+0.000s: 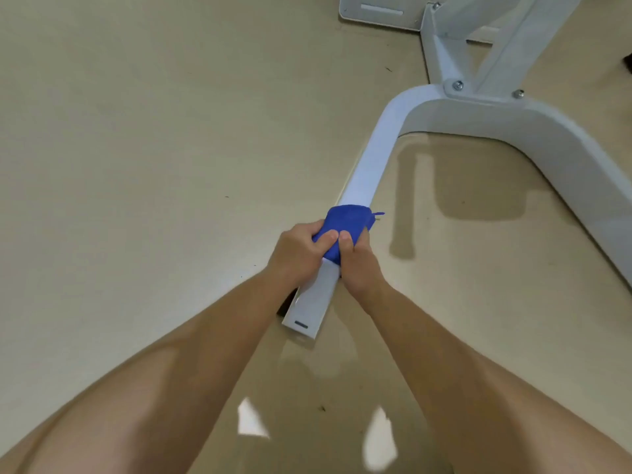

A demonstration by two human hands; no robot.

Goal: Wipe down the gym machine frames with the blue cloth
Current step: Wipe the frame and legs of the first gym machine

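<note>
We see the blue cloth bunched and wrapped over the white frame, a little up from the frame's square-cut near end. Our left hand and right hand grip it there. Beyond the cloth the frame runs straight, then bends right towards a bolted joint.

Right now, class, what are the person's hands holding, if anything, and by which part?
Both hold the folded blue cloth draped over the white metal frame bar: the left hand grips its left side, the right hand its right side.
</note>
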